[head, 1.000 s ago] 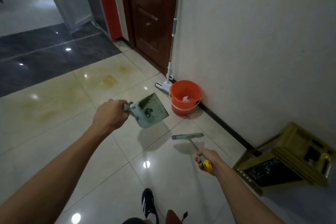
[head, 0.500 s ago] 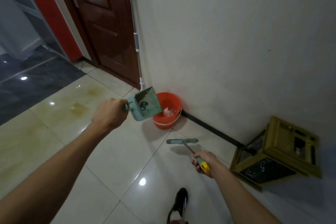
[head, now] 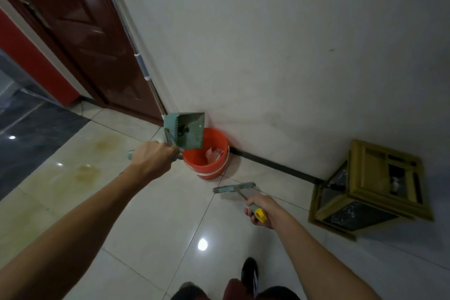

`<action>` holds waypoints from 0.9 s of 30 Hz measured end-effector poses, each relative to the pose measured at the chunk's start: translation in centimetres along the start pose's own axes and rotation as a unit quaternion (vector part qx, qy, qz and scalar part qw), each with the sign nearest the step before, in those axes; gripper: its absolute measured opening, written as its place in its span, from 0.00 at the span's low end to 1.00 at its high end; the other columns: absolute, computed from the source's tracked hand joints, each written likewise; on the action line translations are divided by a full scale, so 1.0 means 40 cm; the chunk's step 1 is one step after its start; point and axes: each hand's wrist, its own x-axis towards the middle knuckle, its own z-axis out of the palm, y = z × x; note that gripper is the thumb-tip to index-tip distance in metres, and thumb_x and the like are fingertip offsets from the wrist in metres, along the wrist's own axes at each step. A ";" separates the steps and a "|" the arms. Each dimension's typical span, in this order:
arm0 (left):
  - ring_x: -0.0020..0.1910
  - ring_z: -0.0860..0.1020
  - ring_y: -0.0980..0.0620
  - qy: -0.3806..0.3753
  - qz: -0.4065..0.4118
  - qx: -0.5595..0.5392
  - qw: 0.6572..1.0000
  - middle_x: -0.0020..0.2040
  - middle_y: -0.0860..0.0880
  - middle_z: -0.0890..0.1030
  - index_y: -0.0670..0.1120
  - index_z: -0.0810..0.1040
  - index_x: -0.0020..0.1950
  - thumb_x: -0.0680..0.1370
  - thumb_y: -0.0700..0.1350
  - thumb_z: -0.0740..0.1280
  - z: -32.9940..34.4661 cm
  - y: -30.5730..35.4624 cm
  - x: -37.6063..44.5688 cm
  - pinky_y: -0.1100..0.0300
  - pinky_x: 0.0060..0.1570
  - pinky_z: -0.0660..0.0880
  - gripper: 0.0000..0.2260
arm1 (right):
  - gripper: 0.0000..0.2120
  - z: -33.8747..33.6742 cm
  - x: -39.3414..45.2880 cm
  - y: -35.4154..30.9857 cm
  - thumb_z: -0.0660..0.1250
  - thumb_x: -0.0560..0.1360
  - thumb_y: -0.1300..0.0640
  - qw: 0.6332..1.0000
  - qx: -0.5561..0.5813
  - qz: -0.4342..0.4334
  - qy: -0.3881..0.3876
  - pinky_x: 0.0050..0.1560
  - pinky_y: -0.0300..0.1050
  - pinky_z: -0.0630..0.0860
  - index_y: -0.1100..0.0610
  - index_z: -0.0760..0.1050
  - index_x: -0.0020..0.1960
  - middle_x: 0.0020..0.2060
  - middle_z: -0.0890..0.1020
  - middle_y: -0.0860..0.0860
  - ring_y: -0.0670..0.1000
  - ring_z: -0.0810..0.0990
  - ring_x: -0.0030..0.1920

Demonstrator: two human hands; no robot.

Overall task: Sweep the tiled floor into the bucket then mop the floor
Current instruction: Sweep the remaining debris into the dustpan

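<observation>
Head view: a green plastic dustpan (head: 188,133) is gripped by the left hand (head: 154,159) and tipped over the orange plastic bucket (head: 207,168) at the wall's foot for emptying; a short green brush (head: 235,188) is held clear, its handle clasped in the right hand (head: 261,208).

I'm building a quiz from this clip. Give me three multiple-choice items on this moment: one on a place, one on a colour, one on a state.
1. Where is the dustpan?
A. flat on the floor
B. held over the bucket
C. on the yellow crate
2. What colour is the bucket?
A. orange
B. blue
C. white
3. How is the mop?
A. leaning on the wall
B. lying flat
C. in the right hand

Answers: 1 B, the left hand holds it above the rim. 2 A, its wall is orange. 3 A, its pole slants against the wall; the right hand grips the brush.
</observation>
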 end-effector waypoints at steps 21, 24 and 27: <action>0.53 0.84 0.43 -0.031 0.178 0.078 0.980 0.53 0.47 0.84 0.50 0.81 0.61 0.81 0.42 0.64 0.043 0.118 0.169 0.52 0.47 0.81 0.11 | 0.16 -0.045 0.097 -0.069 0.63 0.76 0.66 0.999 0.038 0.001 0.037 0.22 0.37 0.71 0.64 0.74 0.64 0.36 0.83 0.60 0.47 0.78 0.22; 0.51 0.84 0.44 -0.014 0.173 0.071 0.982 0.52 0.48 0.85 0.50 0.82 0.60 0.80 0.41 0.64 0.037 0.118 0.182 0.54 0.45 0.81 0.11 | 0.17 -0.045 0.100 -0.077 0.63 0.76 0.66 0.998 0.040 -0.001 0.037 0.22 0.37 0.71 0.63 0.73 0.65 0.40 0.82 0.60 0.46 0.79 0.22; 0.50 0.84 0.44 0.000 0.179 0.066 0.982 0.52 0.48 0.85 0.49 0.83 0.60 0.80 0.41 0.65 0.038 0.133 0.184 0.53 0.43 0.81 0.11 | 0.17 -0.040 0.093 -0.089 0.63 0.76 0.66 0.998 0.042 -0.010 0.034 0.22 0.37 0.71 0.63 0.73 0.64 0.40 0.82 0.61 0.46 0.79 0.23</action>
